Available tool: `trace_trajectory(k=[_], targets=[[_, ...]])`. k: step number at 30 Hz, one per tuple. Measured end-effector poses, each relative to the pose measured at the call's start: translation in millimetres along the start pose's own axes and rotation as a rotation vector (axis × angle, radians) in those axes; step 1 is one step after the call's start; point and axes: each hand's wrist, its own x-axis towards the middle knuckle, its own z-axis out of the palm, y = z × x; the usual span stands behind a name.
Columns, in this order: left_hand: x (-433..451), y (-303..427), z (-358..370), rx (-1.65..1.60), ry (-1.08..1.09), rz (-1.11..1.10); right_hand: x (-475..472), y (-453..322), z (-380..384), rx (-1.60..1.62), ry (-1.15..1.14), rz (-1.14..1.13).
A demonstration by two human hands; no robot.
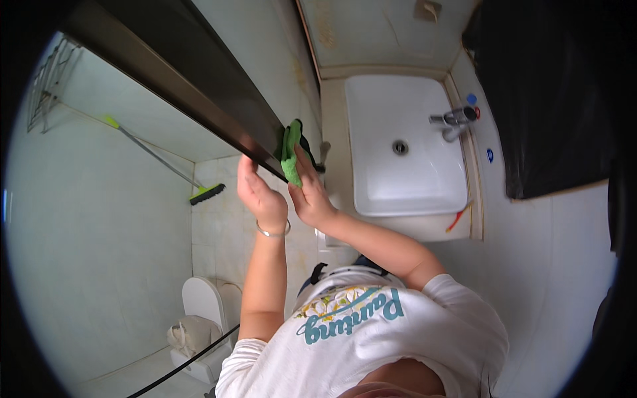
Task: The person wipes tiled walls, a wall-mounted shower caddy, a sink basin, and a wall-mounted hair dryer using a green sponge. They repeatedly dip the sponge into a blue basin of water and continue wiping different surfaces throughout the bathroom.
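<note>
A green cloth (293, 151) is held in my right hand (312, 196) against the face of a dark, glossy door panel (224, 94). Part of the cloth folds around beside the panel, with a dark edge showing. On the panel's other side, my left hand (264, 196) is at its lower edge, a silver bangle (272, 233) around the wrist. No object shows in that hand. Its fingers lie close to the panel, but firm contact is hard to make out.
To the right, a white washbasin (383, 164) with a chrome tap (455, 119) is set in a counter. A broom (206, 193) leans at the left wall. A toilet (204, 298) with a pale bag (194, 333) on it stands lower left, near a black hose-like line (184, 361).
</note>
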Motion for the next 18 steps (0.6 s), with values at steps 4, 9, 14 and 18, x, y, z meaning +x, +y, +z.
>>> trace_trajectory(k=[4,9,14,18], targets=[[4.3,-0.6,-9.4,-0.015,0.046,-0.122,80.0,-10.4,5.1,0.061,-0.032,-0.151],[12.5,-15.8,-39.3,-0.100,0.104,-0.229,118.7,-21.5,43.1,-0.121,-0.114,-0.363],[29.2,-50.5,-97.0,-0.367,0.047,-0.344,75.7,3.3,62.9,-0.527,-0.144,-0.741],[49.7,-73.0,-130.3,-0.372,0.001,-0.382,120.2,-2.0,73.9,-0.942,-0.071,-1.096]])
